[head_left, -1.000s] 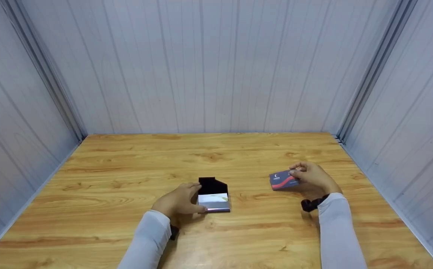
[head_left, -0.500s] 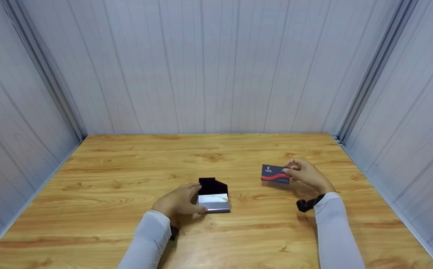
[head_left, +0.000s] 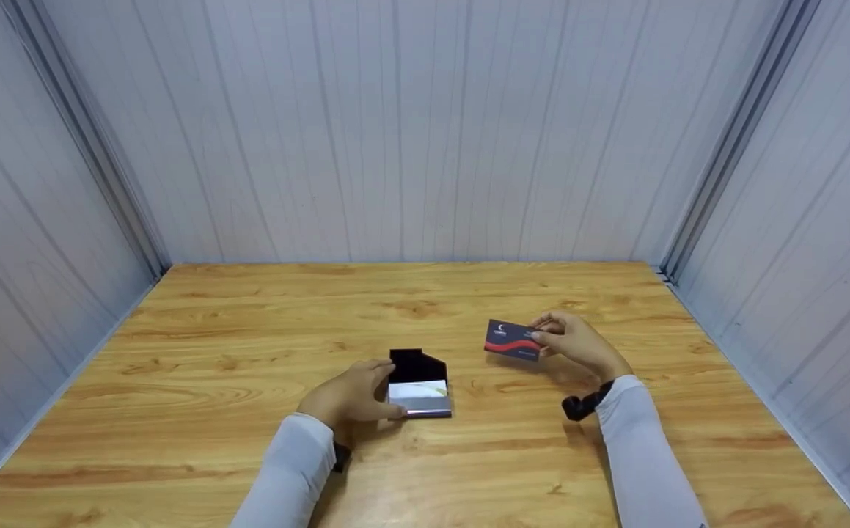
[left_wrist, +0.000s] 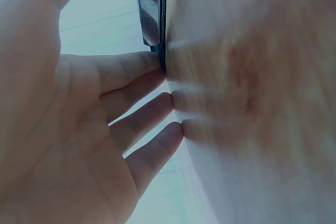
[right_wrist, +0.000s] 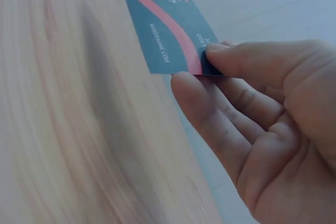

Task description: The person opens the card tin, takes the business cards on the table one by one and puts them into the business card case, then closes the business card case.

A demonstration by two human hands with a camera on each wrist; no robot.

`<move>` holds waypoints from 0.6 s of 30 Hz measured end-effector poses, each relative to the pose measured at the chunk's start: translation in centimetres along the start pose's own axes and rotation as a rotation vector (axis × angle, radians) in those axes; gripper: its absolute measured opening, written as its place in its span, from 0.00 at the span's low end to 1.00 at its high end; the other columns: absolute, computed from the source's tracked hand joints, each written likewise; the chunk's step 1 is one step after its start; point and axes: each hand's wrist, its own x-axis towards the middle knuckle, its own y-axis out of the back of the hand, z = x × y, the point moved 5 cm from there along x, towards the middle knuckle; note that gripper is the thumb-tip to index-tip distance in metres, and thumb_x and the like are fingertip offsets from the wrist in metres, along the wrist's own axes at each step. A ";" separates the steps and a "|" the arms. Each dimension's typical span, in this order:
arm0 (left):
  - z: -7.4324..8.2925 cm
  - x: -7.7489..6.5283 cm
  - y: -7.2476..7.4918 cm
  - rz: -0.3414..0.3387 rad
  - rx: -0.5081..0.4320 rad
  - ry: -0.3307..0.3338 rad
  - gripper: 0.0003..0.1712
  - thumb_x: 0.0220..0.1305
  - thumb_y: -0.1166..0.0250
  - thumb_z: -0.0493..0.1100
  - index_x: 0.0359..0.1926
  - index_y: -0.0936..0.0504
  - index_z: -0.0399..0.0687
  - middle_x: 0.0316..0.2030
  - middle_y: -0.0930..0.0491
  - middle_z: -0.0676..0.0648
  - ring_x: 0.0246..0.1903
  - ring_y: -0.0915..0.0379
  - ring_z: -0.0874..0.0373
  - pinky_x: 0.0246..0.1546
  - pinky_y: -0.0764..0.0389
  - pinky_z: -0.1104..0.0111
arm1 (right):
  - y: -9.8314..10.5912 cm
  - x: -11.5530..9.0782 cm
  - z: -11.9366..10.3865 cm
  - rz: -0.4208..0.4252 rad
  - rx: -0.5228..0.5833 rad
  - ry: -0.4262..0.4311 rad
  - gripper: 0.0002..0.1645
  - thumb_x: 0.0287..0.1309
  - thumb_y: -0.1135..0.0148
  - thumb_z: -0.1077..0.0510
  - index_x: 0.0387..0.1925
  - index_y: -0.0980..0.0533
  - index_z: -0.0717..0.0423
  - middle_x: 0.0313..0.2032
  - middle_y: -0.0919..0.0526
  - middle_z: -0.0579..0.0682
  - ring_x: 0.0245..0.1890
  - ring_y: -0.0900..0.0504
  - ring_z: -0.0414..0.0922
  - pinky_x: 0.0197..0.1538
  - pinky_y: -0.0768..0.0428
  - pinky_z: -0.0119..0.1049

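Observation:
A business card case (head_left: 419, 405) lies on the table with its black-lined lid (head_left: 416, 365) raised at the back. Inside its silver front part a white card (head_left: 419, 389) shows. My left hand (head_left: 347, 394) holds the case at its left side, thumb at the front corner and a finger by the lid; in the left wrist view the other fingertips (left_wrist: 176, 127) touch the table. My right hand (head_left: 579, 345) pinches a dark blue business card (head_left: 502, 345) with a red wave between thumb and fingers, above the table. In the right wrist view the card (right_wrist: 160, 30) is tilted.
A wood-grain table (head_left: 248, 315) spreads beneath both hands. White panel walls (head_left: 425, 132) stand behind it and on both sides. Each wrist wears a black device (head_left: 582, 405) below a pale sleeve.
My right hand has moved left, bringing the dark blue business card closer to the case and turning its face more toward the head camera. The left hand and case have stayed put.

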 end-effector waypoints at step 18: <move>-0.2 -0.2 0.2 0.005 0.030 -0.007 0.50 0.62 0.31 0.61 0.76 0.40 0.42 0.75 0.43 0.42 0.74 0.50 0.43 0.69 0.40 0.49 | -7.7 2.1 -2.8 -0.045 -0.023 0.076 0.12 0.69 0.40 0.63 0.51 0.23 0.61 0.43 0.17 0.56 0.36 0.15 0.50 0.43 0.15 0.47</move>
